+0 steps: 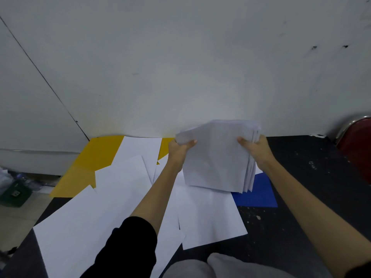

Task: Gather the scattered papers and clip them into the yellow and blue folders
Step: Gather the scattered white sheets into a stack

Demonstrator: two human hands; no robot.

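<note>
Gathering step: left hand (pixel 179 147) and right hand (pixel 256 149) grasping paper stack (pixel 216 157) upright above blue folder (pixel 259 190). Next: square edges, collect loose sheets (pixel 112 197) covering yellow folder (pixel 88 163).

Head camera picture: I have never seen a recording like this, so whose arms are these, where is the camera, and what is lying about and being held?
There is no machine here. The single picture comes from a wide-angle camera worn on a person's head, looking forward and down, so the two bare arms reaching in from the bottom are that person's own. The left hand and the right hand each grip one side of a stack of white papers, held up above the dark floor in front of a pale wall. More loose white sheets lie spread out below. A yellow folder lies partly under them on the left, and a blue folder shows below the stack on the right. Nothing is clipped in yet.
</note>
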